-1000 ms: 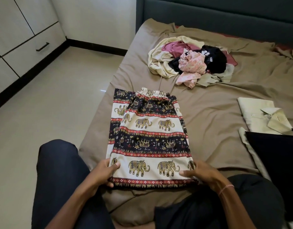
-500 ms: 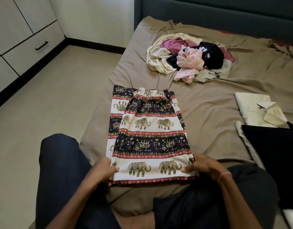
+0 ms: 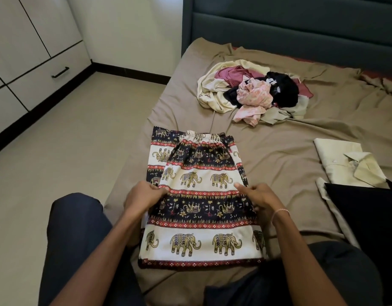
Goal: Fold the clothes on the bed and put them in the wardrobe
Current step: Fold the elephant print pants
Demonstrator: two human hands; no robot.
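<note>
An elephant-print garment (image 3: pixel 199 195) in cream, navy and red lies flat on the brown bed sheet (image 3: pixel 290 138), waistband at the far end. My left hand (image 3: pixel 142 198) grips its left edge about halfway up. On the right edge at the same height sits my right hand (image 3: pixel 260 200), fingers pinching the cloth. A heap of unfolded clothes (image 3: pixel 252 91) in cream, maroon, pink and black lies farther back on the bed. The white wardrobe (image 3: pixel 24 54) with a black handle stands at the far left.
A folded pale yellow shirt (image 3: pixel 345 164) lies on the bed at right, beside a black cushion (image 3: pixel 365 213). The dark padded headboard (image 3: pixel 290 25) runs along the back. Beige floor (image 3: pixel 58 151) lies between bed and wardrobe. My dark-trousered knees frame the garment's near end.
Both hands moved up from the garment's bottom hem corners to its side edges around the middle. The view shifted closer and slightly right.
</note>
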